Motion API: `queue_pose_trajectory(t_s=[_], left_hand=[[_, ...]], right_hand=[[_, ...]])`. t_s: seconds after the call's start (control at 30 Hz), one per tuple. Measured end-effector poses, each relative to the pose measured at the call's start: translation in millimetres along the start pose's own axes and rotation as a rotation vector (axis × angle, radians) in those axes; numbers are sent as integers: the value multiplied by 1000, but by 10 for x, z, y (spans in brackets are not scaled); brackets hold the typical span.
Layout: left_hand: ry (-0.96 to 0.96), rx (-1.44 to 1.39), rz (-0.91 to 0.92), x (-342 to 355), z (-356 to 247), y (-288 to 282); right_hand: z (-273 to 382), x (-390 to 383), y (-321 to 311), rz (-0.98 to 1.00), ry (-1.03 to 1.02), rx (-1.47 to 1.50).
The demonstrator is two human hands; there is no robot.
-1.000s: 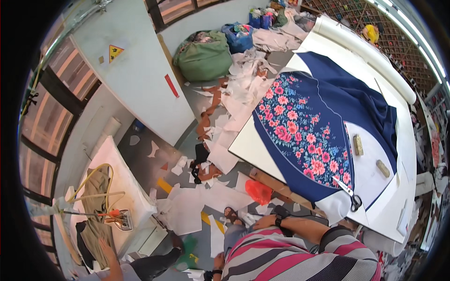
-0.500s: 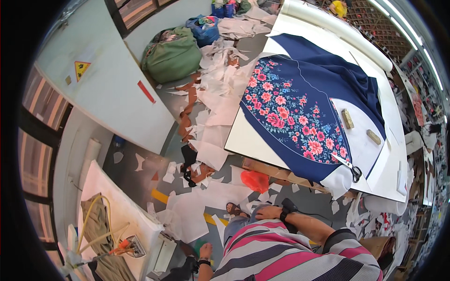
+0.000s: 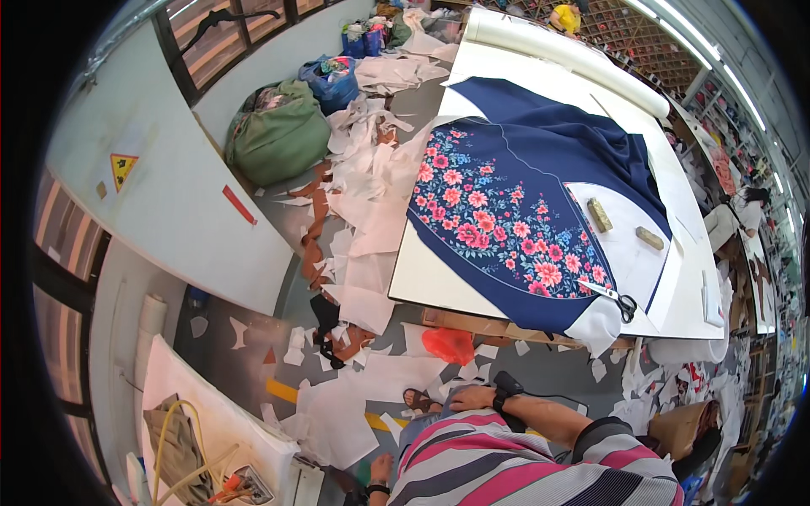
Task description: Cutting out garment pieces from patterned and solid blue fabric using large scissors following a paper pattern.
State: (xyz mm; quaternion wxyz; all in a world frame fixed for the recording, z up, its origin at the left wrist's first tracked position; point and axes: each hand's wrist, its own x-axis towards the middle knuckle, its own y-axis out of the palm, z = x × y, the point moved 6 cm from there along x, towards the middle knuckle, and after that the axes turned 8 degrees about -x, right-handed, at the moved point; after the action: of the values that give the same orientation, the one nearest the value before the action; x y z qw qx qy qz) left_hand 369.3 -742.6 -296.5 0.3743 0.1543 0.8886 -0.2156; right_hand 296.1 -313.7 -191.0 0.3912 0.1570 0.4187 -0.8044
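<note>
My right hand (image 3: 472,397) lies flat on my thigh with its fingers stretched out, holding nothing; a dark band is on that wrist. Low at my left side hangs my left hand (image 3: 381,468), with another dark band; its fingers are too small to make out. Ahead on the white table lies navy fabric (image 3: 472,278) with a printed panel of pink flowers (image 3: 506,223). A white paper pattern piece (image 3: 624,211) rests on it under two small weights, one a brownish block (image 3: 600,216). Scissors (image 3: 623,304) lie at the near edge, apart from both hands.
A white fabric roll (image 3: 574,63) lies along the table's far side. Paper scraps (image 3: 363,228) and a red plastic bag (image 3: 449,344) litter the floor. Stuffed green sack (image 3: 278,135) stands by the wall. An ironing board with an iron (image 3: 245,485) is at lower left.
The view has turned slightly right, so the table and fabric sit farther left in it. My right hand stays on my thigh; my left stays low at my side. The scissors and weights lie unmoved.
</note>
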Motion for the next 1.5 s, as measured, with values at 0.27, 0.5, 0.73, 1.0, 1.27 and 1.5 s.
queue_pose_trajectory(t_s=[0.27, 0.5, 0.73, 1.0, 1.27, 1.5], left_hand=[[-137, -161, -25, 303, 1063, -85], [538, 759, 188, 641, 361, -133], [-42, 37, 109, 911, -432, -156], [-18, 145, 163, 1015, -926, 397], [393, 847, 202, 1308, -1094, 1151], [305, 874, 722, 2003, -2067, 2104]], right_hand=[[97, -65, -98, -69, 9, 42], [-134, -300, 95, -121, 44, 69], [-375, -778, 264, -151, 175, 300], [-568, -1318, 275, -185, 204, 457], [-1111, -1675, 960, -388, 252, 500], [-878, -2253, 1429, -787, 549, 769]])
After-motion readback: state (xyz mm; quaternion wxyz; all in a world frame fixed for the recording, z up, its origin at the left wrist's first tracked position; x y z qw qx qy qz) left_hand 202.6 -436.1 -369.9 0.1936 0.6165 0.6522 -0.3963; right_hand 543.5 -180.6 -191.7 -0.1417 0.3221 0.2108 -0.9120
